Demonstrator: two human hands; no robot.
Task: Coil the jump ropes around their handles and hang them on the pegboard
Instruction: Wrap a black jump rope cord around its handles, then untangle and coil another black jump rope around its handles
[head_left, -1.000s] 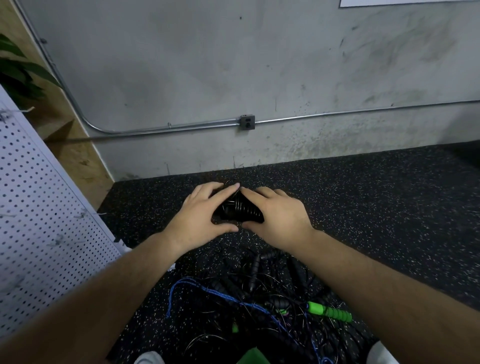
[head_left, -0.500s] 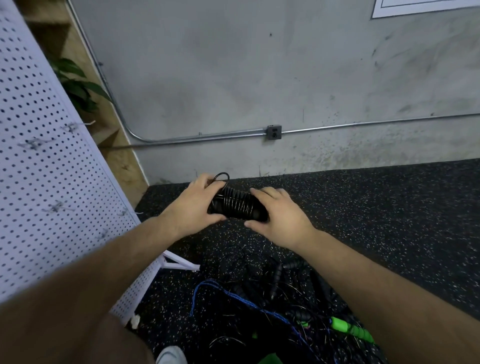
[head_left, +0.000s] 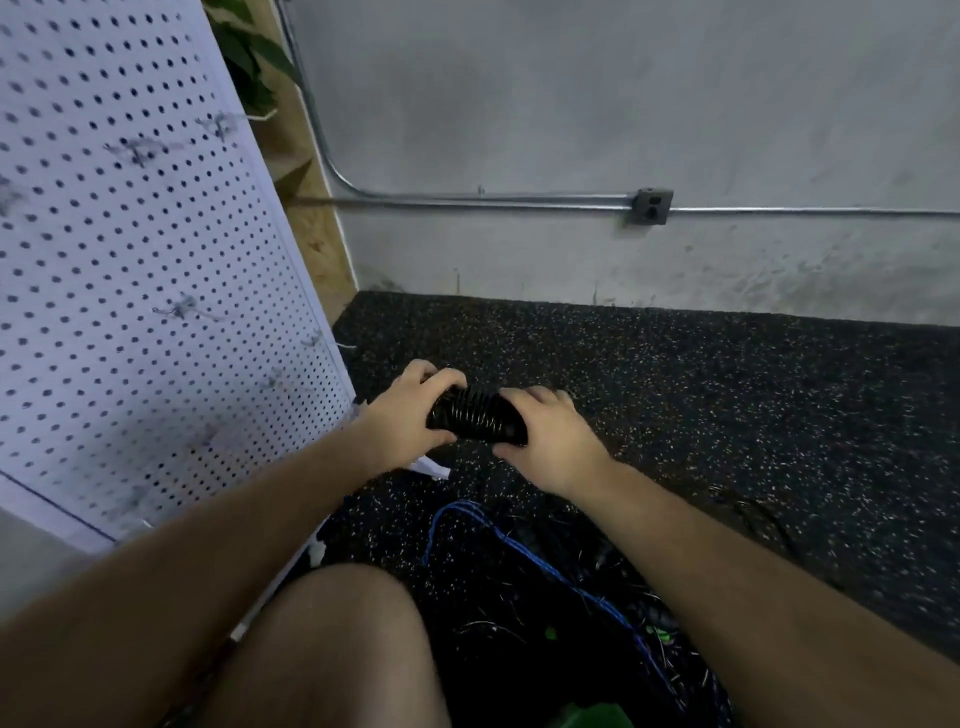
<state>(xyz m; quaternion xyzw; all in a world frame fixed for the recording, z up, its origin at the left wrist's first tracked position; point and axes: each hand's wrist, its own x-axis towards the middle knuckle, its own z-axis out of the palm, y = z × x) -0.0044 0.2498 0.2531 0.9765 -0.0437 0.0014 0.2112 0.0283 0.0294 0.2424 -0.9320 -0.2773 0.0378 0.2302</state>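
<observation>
Head view, looking down at the floor.

- Coiled black jump rope (head_left: 475, 415): a tight bundle, cord wound in close turns round the handles. It is held level in the air above the floor, between the two hands and just beside the lower right edge of the pegboard.
- Left hand (head_left: 408, 418): grips the left end of the bundle, fingers curled over the top and thumb toward the near side.
- Right hand (head_left: 553, 441): grips the right end, fingers wrapped over the top and thumb underneath. Both hands are closed on the bundle, with only its middle showing between them.
- Pegboard (head_left: 130, 249): white and perforated, it fills the left of the view and leans away. Small grey hooks (head_left: 179, 307) stick out of it, blurred; their shape cannot be told. Nothing readable hangs on them.
- Floor (head_left: 727, 405): black speckled rubber.
- Rope pile: a tangle of dark cords lies near the person, below the hands. A blue rope (head_left: 524, 545) loops across it and a bit of green handle (head_left: 661, 634) shows at its right.
- A bare knee (head_left: 337, 649) is in the lower centre.
- Background: a grey concrete wall (head_left: 623, 104) carries a metal conduit (head_left: 467, 199) that runs into an outlet box (head_left: 653, 207). Plant leaves (head_left: 249, 57) and a wooden panel (head_left: 314, 249) show behind the pegboard.
</observation>
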